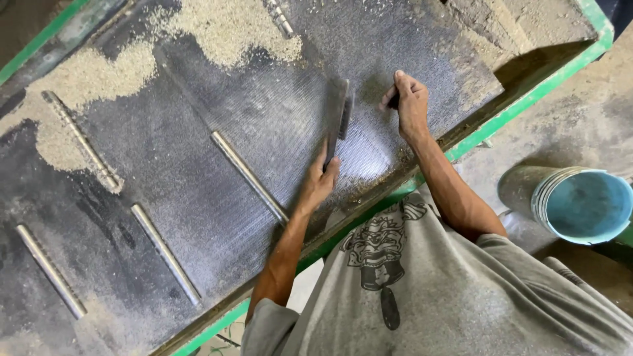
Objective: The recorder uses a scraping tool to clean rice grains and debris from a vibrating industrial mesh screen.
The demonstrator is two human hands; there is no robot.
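Five metal bars (247,175) are lying across the mesh screen (198,165); the left hand (320,181) is gripping a flat brush (339,122) at centre frame, and the right hand (410,102) is closing on a small dark object (393,100).

Person, seen from above: grey short-sleeved T-shirt (461,296), loose and creased, dusted with pale powder across chest and shoulders. Front bears a dark printed graphic (379,247) of ornate mask-like shape, with a smaller elongated dark mark (390,308) below it. Sleeves end above the elbow, leaving both forearms bare; left hand (320,181) and right hand (410,102) are ungloved, no watch or rings visible.
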